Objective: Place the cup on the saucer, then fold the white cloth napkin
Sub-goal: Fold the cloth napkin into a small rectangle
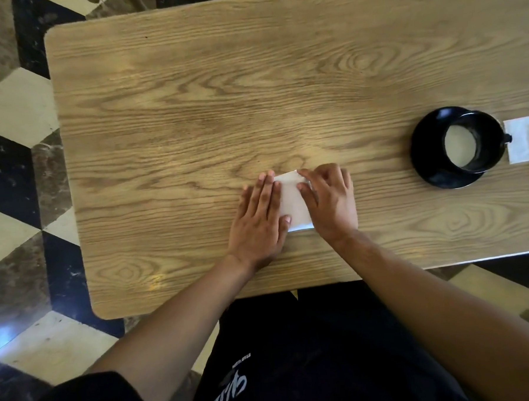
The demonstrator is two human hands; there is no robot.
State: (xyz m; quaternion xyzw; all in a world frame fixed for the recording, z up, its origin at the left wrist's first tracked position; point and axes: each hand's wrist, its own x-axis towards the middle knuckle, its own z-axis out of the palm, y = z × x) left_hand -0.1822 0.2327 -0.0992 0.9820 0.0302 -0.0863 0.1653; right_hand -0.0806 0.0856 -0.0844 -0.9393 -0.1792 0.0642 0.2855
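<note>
Head view, only one camera. Wooden table [191, 112] seen from above, checkered marble floor [9, 100] around it.

White napkin [294, 202] lies on the table near the front edge, roughly centre, already down to a small folded rectangle. Both hands are on it, side by side with a strip of cloth showing between them.

Left hand [258, 219]: flat, fingers straight and together, palm down, pressing the napkin's left part; thumb tip rests on the cloth near its lower edge.

Right hand [330, 200]: covers the napkin's right side, fingers curled, fingertips [302, 186] pressing down on the cloth near its upper right corner. Whether it pinches a layer or just presses, cannot tell.

Black cup [474, 141] sits on the black saucer [426, 149], far right of the table, well apart from the hands. Cup is upright, pale liquid inside, handle pointing right. Cup sits off-centre, toward the saucer's right side.

Just beside the saucer on the right: a second pale napkin [523, 140], cut off by the frame edge, cup handle overlapping its left edge.

Dark clothing [295, 352] of the person at bottom.
</note>
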